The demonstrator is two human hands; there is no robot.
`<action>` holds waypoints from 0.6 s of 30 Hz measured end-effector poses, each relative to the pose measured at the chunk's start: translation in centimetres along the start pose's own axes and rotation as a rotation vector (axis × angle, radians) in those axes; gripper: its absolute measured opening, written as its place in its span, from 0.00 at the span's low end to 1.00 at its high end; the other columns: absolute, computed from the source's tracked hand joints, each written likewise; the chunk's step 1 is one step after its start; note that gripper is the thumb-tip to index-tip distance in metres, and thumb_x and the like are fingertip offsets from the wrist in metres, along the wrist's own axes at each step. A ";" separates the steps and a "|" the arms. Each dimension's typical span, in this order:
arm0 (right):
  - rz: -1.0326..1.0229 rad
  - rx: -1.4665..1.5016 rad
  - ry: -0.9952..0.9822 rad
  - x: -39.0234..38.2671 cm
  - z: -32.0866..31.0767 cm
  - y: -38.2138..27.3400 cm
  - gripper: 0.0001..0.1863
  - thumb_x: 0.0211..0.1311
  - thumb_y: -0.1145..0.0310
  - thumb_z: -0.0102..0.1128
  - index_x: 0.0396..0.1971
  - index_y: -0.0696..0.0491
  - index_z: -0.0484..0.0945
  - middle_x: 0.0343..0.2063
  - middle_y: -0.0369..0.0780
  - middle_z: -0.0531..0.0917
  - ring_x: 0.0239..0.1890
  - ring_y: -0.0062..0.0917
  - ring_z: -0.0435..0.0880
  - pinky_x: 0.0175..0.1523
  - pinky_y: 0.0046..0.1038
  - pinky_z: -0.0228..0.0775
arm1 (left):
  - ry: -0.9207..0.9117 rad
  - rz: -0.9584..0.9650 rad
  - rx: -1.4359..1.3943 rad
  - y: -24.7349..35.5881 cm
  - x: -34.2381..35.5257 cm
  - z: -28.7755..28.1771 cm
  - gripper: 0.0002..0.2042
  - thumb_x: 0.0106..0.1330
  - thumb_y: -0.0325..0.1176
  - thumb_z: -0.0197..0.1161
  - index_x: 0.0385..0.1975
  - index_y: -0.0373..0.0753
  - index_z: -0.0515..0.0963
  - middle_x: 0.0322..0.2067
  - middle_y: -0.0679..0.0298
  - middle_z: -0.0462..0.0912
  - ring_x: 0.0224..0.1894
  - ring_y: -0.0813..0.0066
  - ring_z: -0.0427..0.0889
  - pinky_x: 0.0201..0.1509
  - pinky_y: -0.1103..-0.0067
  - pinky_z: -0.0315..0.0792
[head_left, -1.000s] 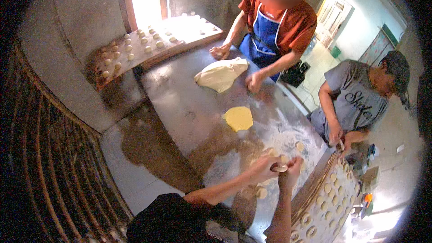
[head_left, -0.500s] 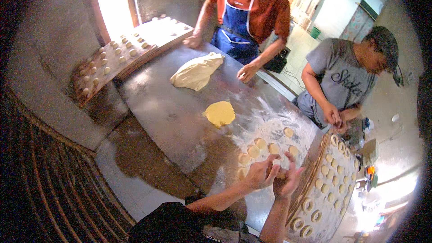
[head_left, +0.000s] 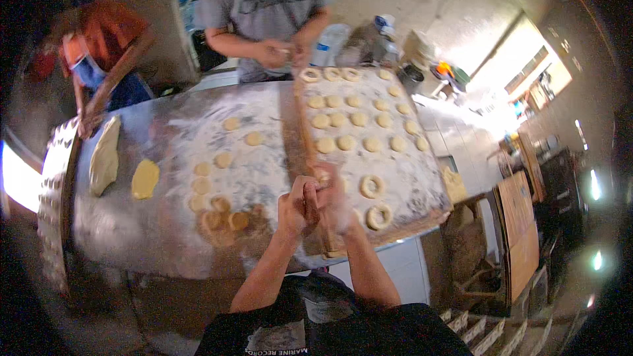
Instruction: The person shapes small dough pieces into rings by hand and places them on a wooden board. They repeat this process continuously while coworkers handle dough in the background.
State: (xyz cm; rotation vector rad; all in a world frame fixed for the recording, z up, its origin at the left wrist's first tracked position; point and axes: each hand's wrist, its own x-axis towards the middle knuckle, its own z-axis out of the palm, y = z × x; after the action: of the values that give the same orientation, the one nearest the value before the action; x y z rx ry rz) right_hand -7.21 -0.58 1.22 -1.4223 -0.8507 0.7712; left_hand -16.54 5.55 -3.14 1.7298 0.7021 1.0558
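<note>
Above the near left edge of the floured board (head_left: 412, 184), my hands come together at a small piece of pale dough. My left hand (head_left: 298, 206) is closed, its fingers curled at the dough. Motion blurs my right hand (head_left: 336, 203), which closes on the same piece from the other side; the fingers hide most of it. Just right of it lie dough rings (head_left: 379, 217) on the board, with rows of round dough pieces (head_left: 358, 119) farther up. Left of my hands, several flat dough rounds (head_left: 202, 186) rest on the floured metal table (head_left: 178, 224).
A yellow dough sheet (head_left: 146, 179) and a long pale dough mass (head_left: 105, 158) lie farther left. Across the table, a person in a grey shirt (head_left: 264, 6) holds both hands together. Another in orange (head_left: 109, 33) leans over the left end. Cardboard (head_left: 515, 231) stands right.
My view has swung right. Both hands, still together at the dough, have moved from over the table's dough rounds to the board's near left edge. The person in orange now leans lower.
</note>
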 end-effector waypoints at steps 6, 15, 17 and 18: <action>-0.099 0.262 0.122 -3.3 -10.8 -0.2 0.37 0.68 0.35 0.46 0.60 0.53 0.64 0.28 0.35 0.74 0.25 0.18 0.69 0.34 0.20 0.64 | -0.187 0.127 0.157 4.8 -0.1 10.5 0.11 0.76 0.36 0.47 0.39 0.37 0.74 0.28 0.53 0.82 0.31 0.54 0.86 0.33 0.68 0.76; -0.079 -0.153 0.173 -5.6 -23.6 3.6 0.34 0.71 0.40 0.41 0.62 0.55 0.65 0.46 0.47 0.79 0.46 0.35 0.81 0.55 0.32 0.71 | -0.394 0.001 0.017 6.2 -1.6 22.7 0.12 0.76 0.40 0.46 0.44 0.38 0.69 0.35 0.44 0.82 0.41 0.39 0.80 0.41 0.57 0.73; 0.108 -0.229 0.306 -3.8 -25.6 4.4 0.43 0.68 0.35 0.44 0.67 0.57 0.55 0.51 0.55 0.77 0.55 0.45 0.77 0.61 0.40 0.65 | -0.407 0.040 0.036 5.6 -0.3 24.9 0.13 0.75 0.42 0.46 0.45 0.38 0.68 0.37 0.42 0.81 0.44 0.37 0.78 0.44 0.54 0.72; 0.173 -0.272 0.349 -3.1 -26.5 4.9 0.45 0.67 0.35 0.45 0.68 0.58 0.52 0.52 0.58 0.76 0.55 0.47 0.78 0.61 0.41 0.66 | -0.411 0.113 0.036 5.1 0.6 25.9 0.16 0.72 0.44 0.51 0.48 0.37 0.70 0.42 0.40 0.79 0.47 0.37 0.78 0.50 0.52 0.70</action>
State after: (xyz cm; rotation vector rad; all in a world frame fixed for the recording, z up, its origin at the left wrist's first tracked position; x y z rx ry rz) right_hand 14.33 -16.60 -2.95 -1.8270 -0.5808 0.5237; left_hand 6.72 -7.00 -2.62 1.9569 0.3684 0.7284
